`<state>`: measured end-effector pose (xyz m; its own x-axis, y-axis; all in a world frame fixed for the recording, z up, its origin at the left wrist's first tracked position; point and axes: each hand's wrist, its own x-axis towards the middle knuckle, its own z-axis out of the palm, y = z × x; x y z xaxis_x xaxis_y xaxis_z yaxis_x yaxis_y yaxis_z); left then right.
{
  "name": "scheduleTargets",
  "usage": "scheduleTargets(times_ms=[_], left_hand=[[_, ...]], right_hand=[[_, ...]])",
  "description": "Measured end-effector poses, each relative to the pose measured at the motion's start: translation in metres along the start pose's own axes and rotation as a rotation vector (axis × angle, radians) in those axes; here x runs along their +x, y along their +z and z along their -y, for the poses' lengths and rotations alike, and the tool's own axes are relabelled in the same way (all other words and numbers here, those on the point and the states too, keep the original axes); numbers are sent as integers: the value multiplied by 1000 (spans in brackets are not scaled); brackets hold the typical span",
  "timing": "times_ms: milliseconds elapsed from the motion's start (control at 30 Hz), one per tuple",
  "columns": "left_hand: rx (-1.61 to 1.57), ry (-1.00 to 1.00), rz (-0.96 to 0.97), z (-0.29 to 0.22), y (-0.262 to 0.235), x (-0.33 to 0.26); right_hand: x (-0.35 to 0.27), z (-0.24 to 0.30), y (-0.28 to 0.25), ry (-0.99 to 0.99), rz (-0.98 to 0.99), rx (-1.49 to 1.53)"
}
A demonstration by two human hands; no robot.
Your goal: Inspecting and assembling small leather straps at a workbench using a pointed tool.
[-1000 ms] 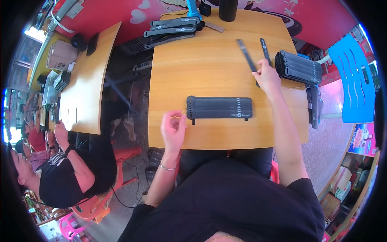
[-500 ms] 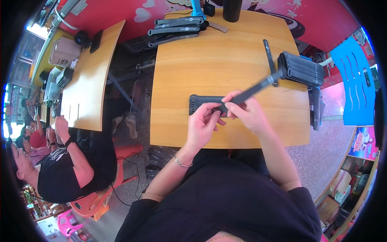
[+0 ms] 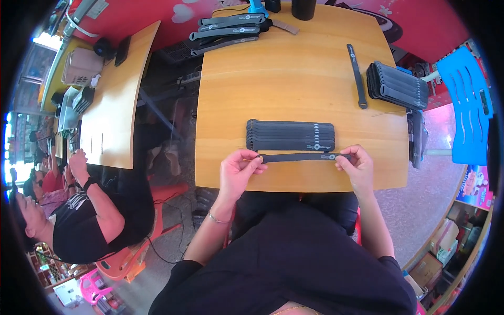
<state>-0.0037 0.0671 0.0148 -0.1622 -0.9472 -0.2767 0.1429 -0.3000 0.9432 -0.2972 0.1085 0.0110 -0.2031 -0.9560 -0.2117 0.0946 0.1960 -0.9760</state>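
Note:
My left hand (image 3: 239, 170) pinches the left end of a dark grey strap (image 3: 299, 157), and my right hand (image 3: 356, 167) pinches its right end. Stretched level between both hands, the strap runs along the near side of a row of overlapping grey straps (image 3: 289, 135) on the wooden table (image 3: 273, 89). Each strap in that row has a rounded end at the left and a pale printed mark near the right. Farther right, a single strap (image 3: 357, 76) lies by itself beside a thick stack of straps (image 3: 401, 86).
More straps (image 3: 228, 32) are piled at the table's far left edge. A dark cylinder (image 3: 303, 8) stands at the back. Blue slotted panel (image 3: 464, 107) is off the right side. At the left, another person (image 3: 86, 220) sits at a second table (image 3: 118, 115).
The strap slanting up to the right from my hands is now level and pulled straight. My hands have moved apart, and the row of straps shows fully.

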Motion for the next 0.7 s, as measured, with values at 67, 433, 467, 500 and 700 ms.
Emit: scheduleTargets(times_ms=[67, 433, 467, 500, 700], left_hand=[[-13, 16, -44, 0, 2, 3], [272, 59, -164, 1, -15, 20], [297, 59, -177, 2, -15, 21], [297, 58, -178, 4, -16, 22], [368, 105, -211, 8, -15, 26]], right_hand=[[2, -1, 3, 10, 2, -1], [11, -5, 8, -34, 25, -154], [11, -5, 8, -33, 25, -155], [11, -6, 8, -53, 30, -182], [14, -6, 12, -104, -22, -164]])
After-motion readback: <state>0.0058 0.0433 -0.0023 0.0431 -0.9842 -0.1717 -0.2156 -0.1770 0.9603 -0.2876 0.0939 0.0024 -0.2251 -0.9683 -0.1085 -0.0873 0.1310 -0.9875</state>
